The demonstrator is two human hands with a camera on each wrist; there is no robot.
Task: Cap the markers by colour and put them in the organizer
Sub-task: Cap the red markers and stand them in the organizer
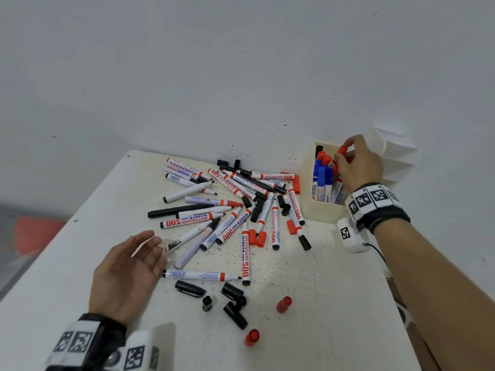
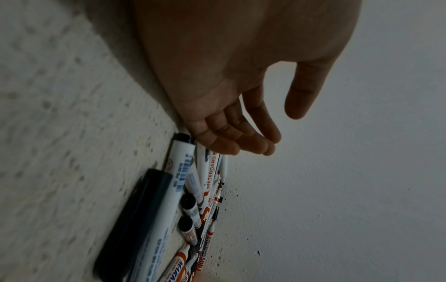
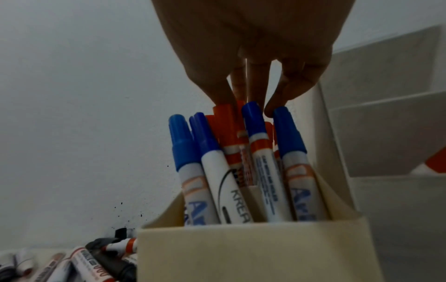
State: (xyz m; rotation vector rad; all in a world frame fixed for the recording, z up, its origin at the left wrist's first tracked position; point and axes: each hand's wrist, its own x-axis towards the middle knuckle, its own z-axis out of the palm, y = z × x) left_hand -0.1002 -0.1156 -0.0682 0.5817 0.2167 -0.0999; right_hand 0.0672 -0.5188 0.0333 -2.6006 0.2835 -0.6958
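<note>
Your right hand [image 1: 357, 163] pinches a red-capped white marker [image 1: 340, 152] into the cream box organizer [image 1: 322, 210] far right; next, your left hand's [image 1: 128, 274] spread, empty fingers [image 2: 253, 143] should pick an uncapped marker from the worktop [image 1: 334, 303] pile.

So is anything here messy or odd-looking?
Yes. Uncapped markers lie in a crisscross heap on the table, loose black caps and red caps scattered nearer the person. Black ink specks dot the wall behind the heap.
</note>
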